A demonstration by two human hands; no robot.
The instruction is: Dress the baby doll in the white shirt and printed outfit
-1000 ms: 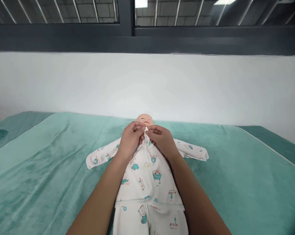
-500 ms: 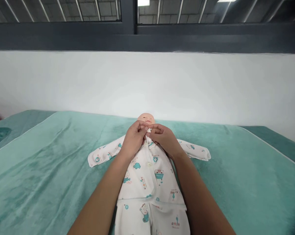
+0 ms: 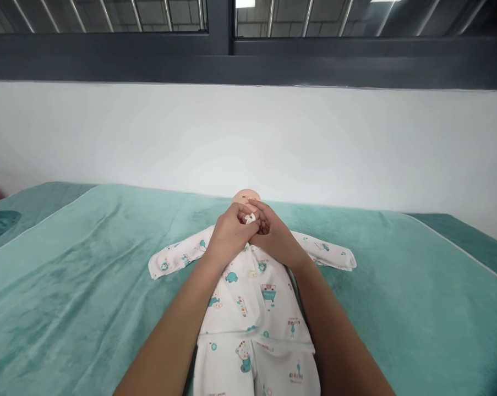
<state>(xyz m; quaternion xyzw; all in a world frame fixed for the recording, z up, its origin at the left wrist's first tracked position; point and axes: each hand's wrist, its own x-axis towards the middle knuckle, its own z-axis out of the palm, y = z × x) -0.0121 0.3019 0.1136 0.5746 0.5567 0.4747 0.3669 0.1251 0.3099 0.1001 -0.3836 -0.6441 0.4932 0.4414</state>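
Note:
A baby doll [image 3: 245, 194] lies on its back, dressed in a white long-sleeved top [image 3: 242, 300] printed with small teal and pink figures. White trousers [image 3: 227, 366] in the same print cover its lower body. Up at the neck, my left hand [image 3: 232, 231] is closed, pinching the top's collar edge. My right hand [image 3: 275, 234] meets it from the other side, its fingers curled on the same collar. A bit of white cloth shows between the fingertips; the fastening there is mostly hidden. Below my hands, a pale button [image 3: 253, 274] sits on the front placket.
The doll rests on a teal plush blanket [image 3: 87, 291] with some creases on the left. Behind it rises a white wall [image 3: 248, 137], topped by a dark window frame [image 3: 128, 58] with metal bars beyond. Both sleeves lie spread outward.
My fingers have shifted at the collar: the right fingers have moved up and curled over, and the white cloth edge has turned between them. The doll's body stays in place.

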